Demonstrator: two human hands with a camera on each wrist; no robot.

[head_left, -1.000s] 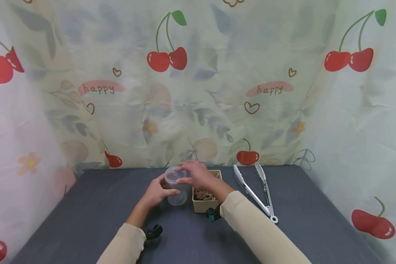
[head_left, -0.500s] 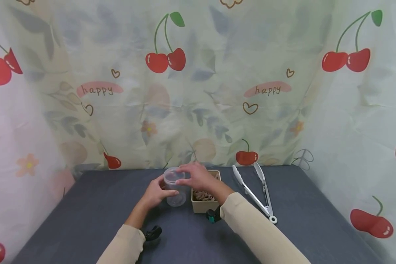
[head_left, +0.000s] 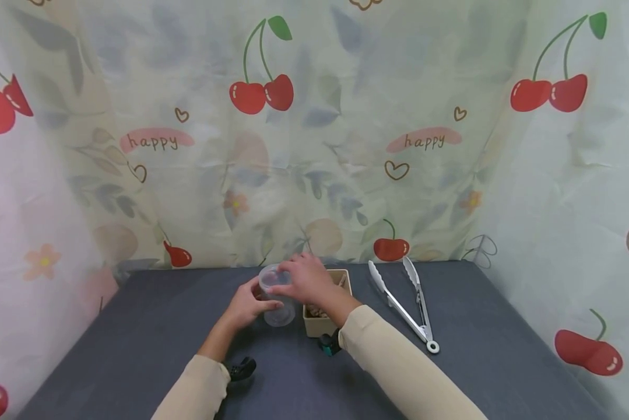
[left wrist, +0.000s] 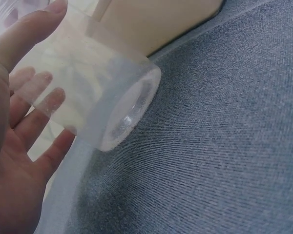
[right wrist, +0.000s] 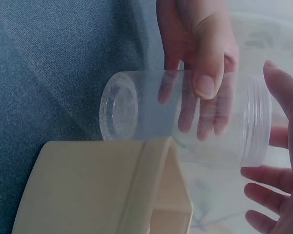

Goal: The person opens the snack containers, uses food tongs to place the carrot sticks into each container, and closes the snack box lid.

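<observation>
A clear plastic jar (head_left: 279, 316) stands upright at the back middle of the dark table. My left hand (head_left: 245, 305) grips its side, thumb in front and fingers spread behind, as the left wrist view shows through the wall. Over the top, my right hand (head_left: 308, 281) holds the clear ridged lid (right wrist: 257, 122) by its edge. Its thumb and index finger are at the rim, while the other fingers extend beside it in the right wrist view. The jar body (right wrist: 156, 107) looks empty.
Right beside the jar is a beige box (head_left: 319, 328) with brown, crinkled pieces (head_left: 316, 312) inside, partly hidden by the right forearm. Metal tongs (head_left: 410, 315) with pale tips lie spread at the right. A printed curtain (head_left: 314, 146) encloses the back and sides.
My right hand has turned slightly at the lid, its thumb shifting left and the wrist moving a little leftward. The left hand keeps its grip on the jar.
</observation>
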